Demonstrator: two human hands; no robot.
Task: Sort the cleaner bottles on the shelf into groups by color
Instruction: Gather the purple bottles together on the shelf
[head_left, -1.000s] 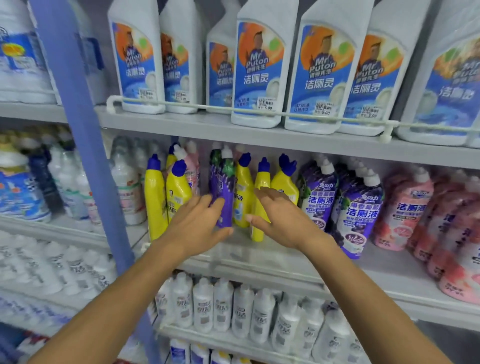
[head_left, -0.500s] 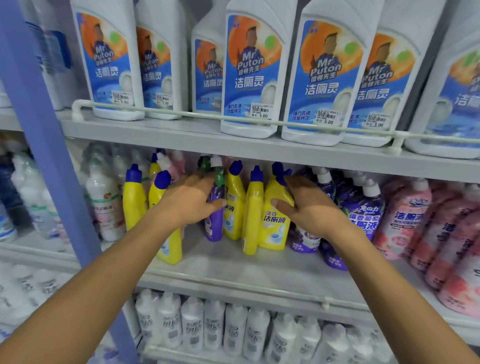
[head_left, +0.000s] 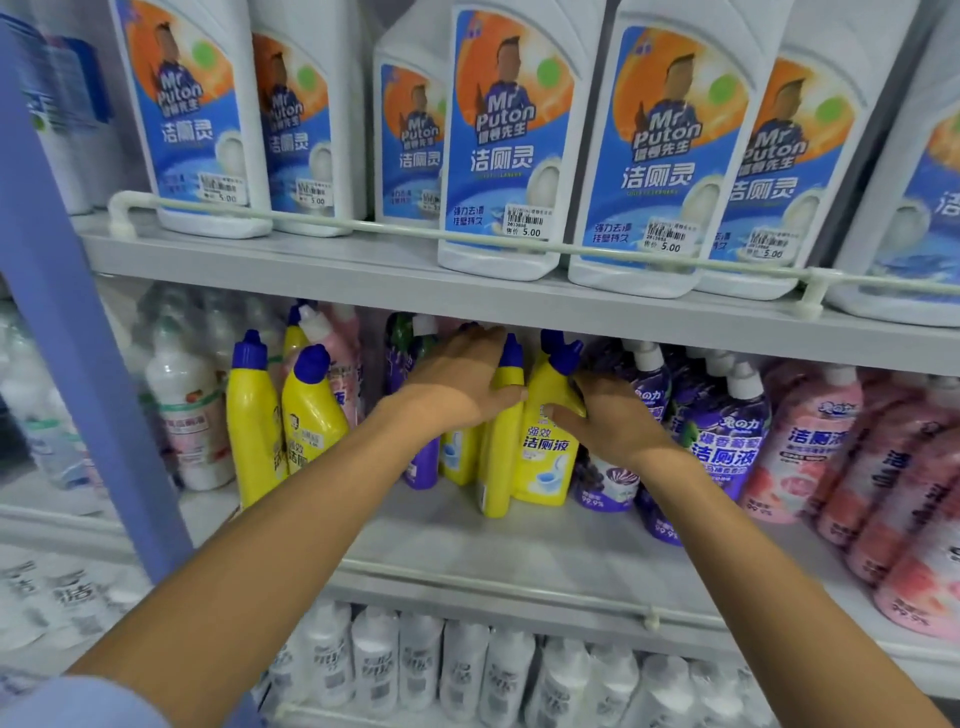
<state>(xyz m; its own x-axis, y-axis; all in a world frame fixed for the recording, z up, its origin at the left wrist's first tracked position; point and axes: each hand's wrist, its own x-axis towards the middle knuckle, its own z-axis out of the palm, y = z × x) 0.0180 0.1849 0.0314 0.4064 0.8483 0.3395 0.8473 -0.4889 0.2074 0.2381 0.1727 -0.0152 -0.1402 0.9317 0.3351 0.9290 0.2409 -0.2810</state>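
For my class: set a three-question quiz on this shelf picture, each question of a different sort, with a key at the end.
1. True or false: the right hand holds a white bottle from the top shelf.
2. Which cap colour do the yellow bottles have? A white, B blue, C green.
3. Fill in: on the middle shelf, the bottles farthest right are ___.
Key: 1 false, it grips one of the yellow bottles; 2 B; 3 pink, the pink bottles.
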